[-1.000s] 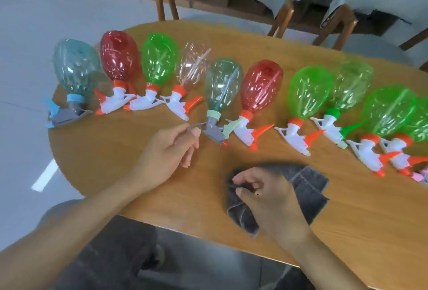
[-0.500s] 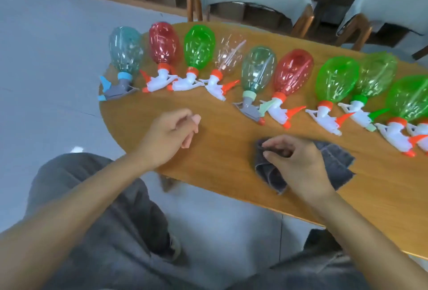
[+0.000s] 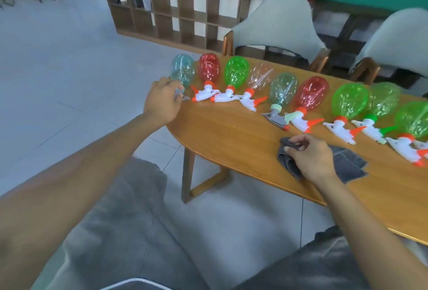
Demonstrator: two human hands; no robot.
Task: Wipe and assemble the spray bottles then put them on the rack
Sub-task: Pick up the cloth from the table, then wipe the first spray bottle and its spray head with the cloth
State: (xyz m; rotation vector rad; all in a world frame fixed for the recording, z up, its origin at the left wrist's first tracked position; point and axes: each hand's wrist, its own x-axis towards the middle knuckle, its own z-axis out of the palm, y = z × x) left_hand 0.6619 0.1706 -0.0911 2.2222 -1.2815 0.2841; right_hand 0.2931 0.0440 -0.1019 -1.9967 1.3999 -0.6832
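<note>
Several spray bottles lie in a row on the wooden table (image 3: 231, 141), nozzles toward me. At the far left is a pale blue bottle (image 3: 183, 70) with a grey trigger head. My left hand (image 3: 162, 102) covers that head, its fingers curled round it. Beside it lie a red bottle (image 3: 209, 67), a green bottle (image 3: 236, 71) and a clear bottle (image 3: 259, 76). My right hand (image 3: 308, 157) pinches a fold of the grey cloth (image 3: 347, 167), which lies on the table near its front edge.
More red and green bottles (image 3: 349, 99) run to the right edge of view. Two grey chairs (image 3: 278, 28) stand behind the table. A wooden cubby shelf (image 3: 176, 9) lines the far wall. My grey-trousered legs are below the table edge.
My left hand has moved from the table's middle front to the far left and closed on the blue bottle's trigger head. My right hand stays on the cloth. The view has tilted up.
</note>
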